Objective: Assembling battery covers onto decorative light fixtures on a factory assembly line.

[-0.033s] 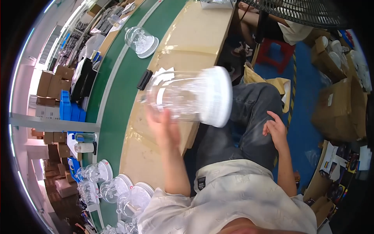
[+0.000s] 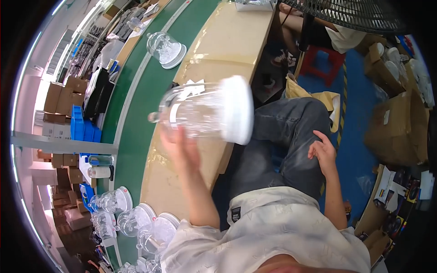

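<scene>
Where the tan tabletop (image 2: 227,41) is bordered by the legs (image 2: 296,118), a clear dome (image 2: 200,109) is held up, long axis sideways, its white base (image 2: 237,109) turned right. Its near side is clasped by the left grip (image 2: 183,150); by the right grip (image 2: 324,152), well apart, fingers loosely bent, nothing is held. Leftward, the small knob (image 2: 154,117) is pointed.

Upper edge: black fan grille (image 2: 353,16)
Floor: red stool (image 2: 319,74) on blue flooring (image 2: 358,107)
Right: large brown carton (image 2: 387,129)
Left: blue bin (image 2: 78,125) near cardboard boxes (image 2: 53,96)
</scene>
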`<act>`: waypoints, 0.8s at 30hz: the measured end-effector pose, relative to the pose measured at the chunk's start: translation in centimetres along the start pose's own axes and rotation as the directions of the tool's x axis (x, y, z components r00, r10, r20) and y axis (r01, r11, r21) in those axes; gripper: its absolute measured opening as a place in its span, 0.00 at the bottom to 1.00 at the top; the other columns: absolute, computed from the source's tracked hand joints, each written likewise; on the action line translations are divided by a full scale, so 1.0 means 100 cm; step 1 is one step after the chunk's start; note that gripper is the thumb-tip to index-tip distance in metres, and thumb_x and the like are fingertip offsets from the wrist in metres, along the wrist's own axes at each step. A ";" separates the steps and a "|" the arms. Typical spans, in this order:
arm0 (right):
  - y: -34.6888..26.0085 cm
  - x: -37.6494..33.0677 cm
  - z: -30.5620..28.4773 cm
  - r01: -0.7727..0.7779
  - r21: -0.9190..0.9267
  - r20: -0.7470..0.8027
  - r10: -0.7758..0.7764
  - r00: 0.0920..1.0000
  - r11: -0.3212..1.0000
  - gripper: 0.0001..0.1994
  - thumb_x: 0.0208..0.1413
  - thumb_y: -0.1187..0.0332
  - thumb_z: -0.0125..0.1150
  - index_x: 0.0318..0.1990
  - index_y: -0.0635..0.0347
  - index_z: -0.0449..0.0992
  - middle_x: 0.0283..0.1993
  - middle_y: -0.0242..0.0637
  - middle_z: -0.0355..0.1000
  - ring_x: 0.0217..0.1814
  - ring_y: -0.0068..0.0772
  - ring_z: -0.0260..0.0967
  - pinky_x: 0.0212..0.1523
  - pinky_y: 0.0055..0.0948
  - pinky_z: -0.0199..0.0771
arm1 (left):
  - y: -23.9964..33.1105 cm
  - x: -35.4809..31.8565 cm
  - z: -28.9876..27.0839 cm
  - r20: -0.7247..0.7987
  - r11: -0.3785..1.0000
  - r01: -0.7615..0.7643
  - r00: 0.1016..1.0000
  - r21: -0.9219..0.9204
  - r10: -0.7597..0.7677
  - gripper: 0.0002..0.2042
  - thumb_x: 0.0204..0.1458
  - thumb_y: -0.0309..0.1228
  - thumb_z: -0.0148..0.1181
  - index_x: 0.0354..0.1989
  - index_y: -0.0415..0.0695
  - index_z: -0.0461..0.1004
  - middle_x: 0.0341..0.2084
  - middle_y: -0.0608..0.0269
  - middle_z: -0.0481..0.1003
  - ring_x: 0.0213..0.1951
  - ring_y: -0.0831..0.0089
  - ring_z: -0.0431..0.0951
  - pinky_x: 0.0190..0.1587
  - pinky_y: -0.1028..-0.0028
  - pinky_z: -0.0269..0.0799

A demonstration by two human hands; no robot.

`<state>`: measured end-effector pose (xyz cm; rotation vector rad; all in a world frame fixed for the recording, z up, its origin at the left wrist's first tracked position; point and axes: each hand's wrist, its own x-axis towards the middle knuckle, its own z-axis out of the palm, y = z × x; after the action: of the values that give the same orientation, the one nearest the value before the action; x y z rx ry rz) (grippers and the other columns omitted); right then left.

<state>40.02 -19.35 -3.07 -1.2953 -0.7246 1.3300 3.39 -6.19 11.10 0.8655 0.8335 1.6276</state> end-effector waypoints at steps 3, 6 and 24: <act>0.003 0.006 -0.010 -0.021 0.148 -0.002 0.021 1.000 0.989 0.18 0.70 0.70 0.44 0.63 0.66 0.63 0.28 0.38 0.71 0.28 0.27 0.71 0.30 0.24 0.70 | 0.042 0.044 -0.044 -0.229 0.984 -0.142 0.960 0.108 0.164 0.36 0.56 0.28 0.64 0.70 0.42 0.51 0.62 0.51 0.63 0.58 0.59 0.70 0.56 0.53 0.74; 0.001 0.018 -0.017 -0.066 0.230 0.046 0.057 0.997 0.971 0.16 0.71 0.68 0.41 0.60 0.63 0.67 0.29 0.40 0.71 0.27 0.29 0.71 0.29 0.25 0.70 | 0.067 0.103 -0.082 -0.197 0.921 -0.266 0.924 0.285 0.328 0.40 0.54 0.29 0.68 0.71 0.40 0.48 0.62 0.49 0.63 0.61 0.59 0.68 0.58 0.53 0.71; 0.007 0.018 -0.015 -0.037 0.208 -0.029 0.043 0.999 0.977 0.15 0.71 0.68 0.43 0.60 0.62 0.67 0.28 0.39 0.72 0.28 0.29 0.72 0.29 0.28 0.71 | 0.070 0.221 -0.242 -0.008 0.218 -0.163 0.782 0.962 0.624 0.66 0.30 0.46 0.83 0.70 0.26 0.39 0.64 0.35 0.57 0.66 0.49 0.59 0.69 0.61 0.54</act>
<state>41.56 -18.21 -4.52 -1.1662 -0.5238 1.3749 -24.66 11.80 7.99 1.7189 2.1606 1.7178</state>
